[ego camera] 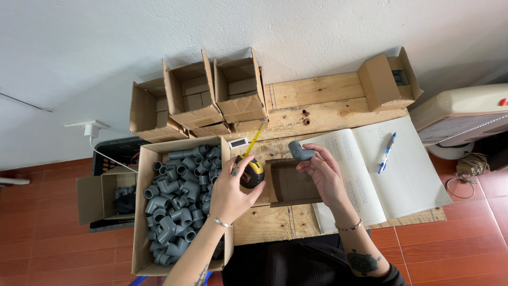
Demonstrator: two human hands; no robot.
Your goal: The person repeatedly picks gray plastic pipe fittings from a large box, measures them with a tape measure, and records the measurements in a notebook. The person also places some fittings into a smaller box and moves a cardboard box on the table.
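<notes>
I see a grey plastic pipe elbow point(301, 150) pinched at the fingertips of my right hand point(324, 175), the fingers curled in around its lower end while the thumb presses from the near side, so the fitting stands clear above the fingers. Just below those fingers sits a small open brown cardboard box point(290, 185) on the pale wooden pallet table point(317, 106). My left hand point(231, 193) is wrapped tight around a black and yellow tape measure point(251, 173), its case filling the palm, the thumb over the top, and a yellow blade point(254, 139) runs out past the fingertips toward the far edge. Just beyond the blade lies a small white digital display point(238, 143). To the outer side of the left fingers stands a large open cardboard carton point(138, 212) heaped with grey plastic pipe fittings point(177, 204). Further off, past both sets of fingers, three empty divided cardboard boxes point(203, 98) stand against the white wall. To the outside of the right fingers an open lined ledger book point(391, 169) lies flat with a blue and white pen point(387, 152) on its page.
</notes>
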